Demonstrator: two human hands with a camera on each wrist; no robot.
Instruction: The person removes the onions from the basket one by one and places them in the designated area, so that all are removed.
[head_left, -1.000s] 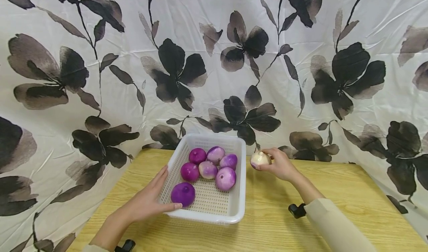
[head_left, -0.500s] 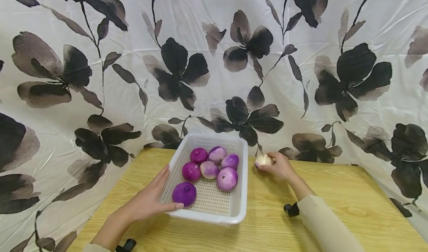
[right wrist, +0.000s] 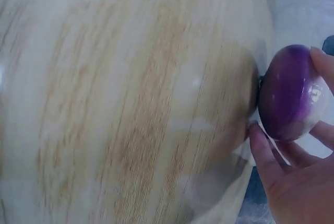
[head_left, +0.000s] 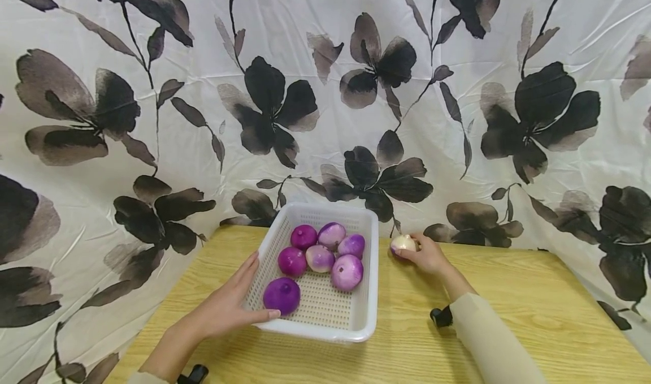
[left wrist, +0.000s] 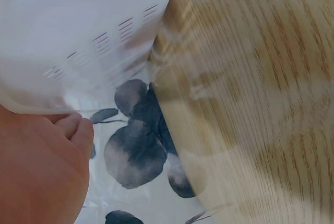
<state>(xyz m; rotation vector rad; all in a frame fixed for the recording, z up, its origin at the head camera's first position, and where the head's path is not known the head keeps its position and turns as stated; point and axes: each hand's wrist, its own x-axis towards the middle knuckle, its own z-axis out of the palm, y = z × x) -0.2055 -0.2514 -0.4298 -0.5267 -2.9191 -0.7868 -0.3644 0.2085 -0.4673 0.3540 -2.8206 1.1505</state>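
Observation:
A purple-and-white onion (head_left: 403, 244) is in my right hand (head_left: 429, 256) at the back of the table, just right of the basket. In the right wrist view, thumb and fingers are around the onion (right wrist: 293, 93), its purple side towards the camera and close over the wood. My left hand (head_left: 224, 303) holds the white plastic basket (head_left: 370, 316) at its near left corner, thumb over the rim and fingers along the outer left wall. Inside the basket lie several onions (head_left: 320, 258), from deep purple to pale violet and white. The left wrist view shows the basket's slotted wall (left wrist: 83, 36) beside the hand.
The wood-grain table (head_left: 488, 293) extends to the right of the basket and in front of it. Behind it hangs a white cloth (head_left: 305, 146) with dark flowers. A black device (head_left: 441, 317) sits at my right wrist, another (head_left: 193, 374) at the left.
My right hand has moved slightly right and away from the basket with the onion, and lowered it towards the table. The left hand stays at the basket's corner; the view has shifted a little.

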